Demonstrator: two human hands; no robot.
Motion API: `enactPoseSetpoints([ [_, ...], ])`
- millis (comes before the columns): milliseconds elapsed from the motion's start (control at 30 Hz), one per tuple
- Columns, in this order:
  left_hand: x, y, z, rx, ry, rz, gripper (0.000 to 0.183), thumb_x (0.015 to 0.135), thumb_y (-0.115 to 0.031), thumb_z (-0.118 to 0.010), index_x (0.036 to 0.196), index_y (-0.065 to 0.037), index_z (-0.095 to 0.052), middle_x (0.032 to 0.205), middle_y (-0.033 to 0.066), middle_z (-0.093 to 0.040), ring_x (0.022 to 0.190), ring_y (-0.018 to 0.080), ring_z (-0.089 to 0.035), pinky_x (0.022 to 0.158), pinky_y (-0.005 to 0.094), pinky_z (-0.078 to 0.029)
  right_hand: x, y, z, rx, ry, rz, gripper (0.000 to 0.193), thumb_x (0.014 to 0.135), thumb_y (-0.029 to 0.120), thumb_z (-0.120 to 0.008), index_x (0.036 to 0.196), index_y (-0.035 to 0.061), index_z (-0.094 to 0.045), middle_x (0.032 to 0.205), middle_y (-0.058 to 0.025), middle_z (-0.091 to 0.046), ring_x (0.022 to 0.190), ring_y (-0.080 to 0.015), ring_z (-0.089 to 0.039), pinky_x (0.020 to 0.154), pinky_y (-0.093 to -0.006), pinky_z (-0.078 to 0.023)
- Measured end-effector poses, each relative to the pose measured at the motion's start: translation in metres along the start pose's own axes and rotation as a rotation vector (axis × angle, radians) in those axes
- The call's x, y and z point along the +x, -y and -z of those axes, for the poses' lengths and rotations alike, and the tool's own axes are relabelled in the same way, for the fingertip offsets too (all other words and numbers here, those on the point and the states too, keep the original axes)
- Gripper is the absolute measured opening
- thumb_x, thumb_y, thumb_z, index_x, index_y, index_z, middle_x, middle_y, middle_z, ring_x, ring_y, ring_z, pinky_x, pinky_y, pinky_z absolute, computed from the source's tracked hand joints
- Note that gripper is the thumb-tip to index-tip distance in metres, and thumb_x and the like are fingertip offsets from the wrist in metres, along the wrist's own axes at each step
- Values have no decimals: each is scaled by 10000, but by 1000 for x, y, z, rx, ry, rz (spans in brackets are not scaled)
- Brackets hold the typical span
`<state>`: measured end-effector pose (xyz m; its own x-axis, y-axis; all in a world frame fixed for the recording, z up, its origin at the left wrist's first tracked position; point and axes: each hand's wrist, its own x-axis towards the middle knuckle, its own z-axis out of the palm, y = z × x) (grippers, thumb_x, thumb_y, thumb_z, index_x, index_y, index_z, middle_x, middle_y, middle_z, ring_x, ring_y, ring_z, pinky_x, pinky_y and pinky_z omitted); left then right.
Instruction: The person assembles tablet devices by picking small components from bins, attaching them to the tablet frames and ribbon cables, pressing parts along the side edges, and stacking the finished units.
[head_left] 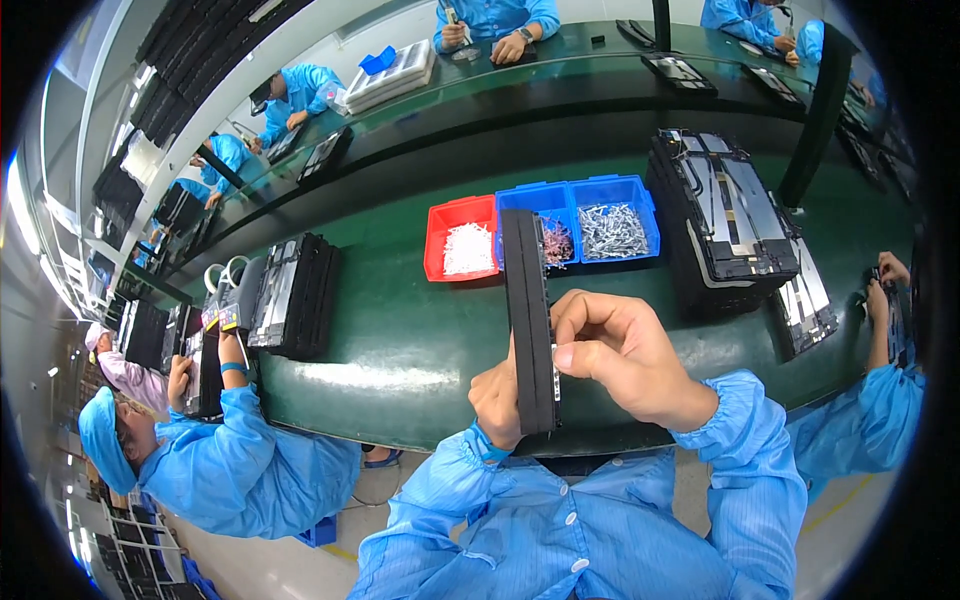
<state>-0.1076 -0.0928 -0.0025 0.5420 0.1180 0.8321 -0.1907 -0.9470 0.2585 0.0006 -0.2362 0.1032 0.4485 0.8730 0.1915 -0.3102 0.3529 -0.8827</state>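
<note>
left fingers (492,396) clasp the black slab (528,310), likely stiff, sensibly by its seven-o'clock edge; right fingers (582,358) nearly pinched at four, hold unclear.

Light blue work smock (650,530), long-sleeved, loose cut, thin fabric, slight sheen. Fine thin lines run through the cloth. Front placket with a row of round whitish buttons (571,519). Left sleeve (430,510) and right sleeve (755,455) same blue, baggy, lots of creases. Right cuff (697,432) gathered, ruffled edge. Left wrist: narrow band (488,446), deeper blue than the smock, next to sleeve end. Hands (640,365) bare, short nails visible on right thumb.
</note>
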Motion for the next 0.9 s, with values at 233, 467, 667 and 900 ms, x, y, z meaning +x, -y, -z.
enactPoseSetpoints([
  [233,10,-8,7,-130,46,44,607,756,-23,-755,1298,156,-551,828,138,-738,630,199,-718,547,287,-550,0,4,-1,29,-26,-36,163,862,-21,-598,983,26,-499,955,-38,-548,880,-95,-558,790,-268,-481],
  [467,12,-4,6,-142,76,2,647,774,-41,-752,1339,160,-510,854,143,-740,631,204,-717,553,292,-553,-7,-7,-6,40,-17,20,309,816,-50,-532,1060,70,-386,1008,-41,-442,892,-100,-472,803,-278,-426],
  [667,-9,3,0,-294,138,252,630,771,-27,-719,1338,155,-515,850,135,-739,656,209,-726,574,294,-566,-12,-8,-20,-15,-20,55,422,720,125,-589,1086,74,-385,1060,-53,-396,977,-156,-393,936,-313,-318],
  [900,9,0,2,-95,2,-43,625,761,9,-723,1340,139,-525,844,138,-736,644,205,-721,562,299,-562,-1,-7,-2,-18,-26,29,327,854,-8,-600,1150,41,-470,968,-24,-467,932,-103,-457,859,-271,-418],
])
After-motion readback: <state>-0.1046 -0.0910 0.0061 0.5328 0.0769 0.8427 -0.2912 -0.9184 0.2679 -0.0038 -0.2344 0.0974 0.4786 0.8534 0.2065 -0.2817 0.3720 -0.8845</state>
